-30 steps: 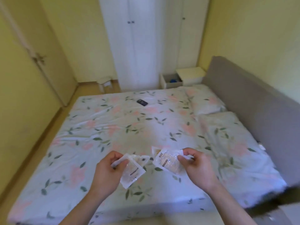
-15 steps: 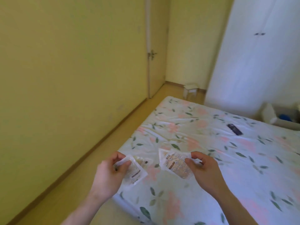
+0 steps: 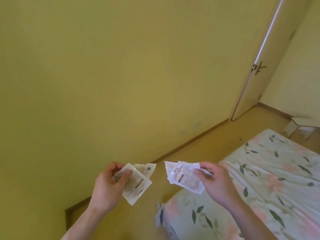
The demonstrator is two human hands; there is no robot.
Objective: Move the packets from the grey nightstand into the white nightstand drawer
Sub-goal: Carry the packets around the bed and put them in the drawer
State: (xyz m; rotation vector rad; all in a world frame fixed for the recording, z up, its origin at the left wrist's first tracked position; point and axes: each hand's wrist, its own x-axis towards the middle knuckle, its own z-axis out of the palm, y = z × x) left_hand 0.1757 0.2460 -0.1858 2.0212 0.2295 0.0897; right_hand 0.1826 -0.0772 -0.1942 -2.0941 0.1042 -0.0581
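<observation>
Currently a person is holding two small fans of flat, translucent white packets in the air, above the floor just off the corner of a floral-sheeted bed (image 3: 259,170). Left hand (image 3: 107,187) is pinching the left packets (image 3: 136,182) between thumb and curled fingers; right hand (image 3: 216,182) is gripping the right packets (image 3: 183,175) the same way at their edges. They are looking thin, light, limp and probably slick, so loosely stacked ones could be sliding apart; pinching firmly across the overlapped edges seems the safest hold. Neither nightstand is showing.
</observation>
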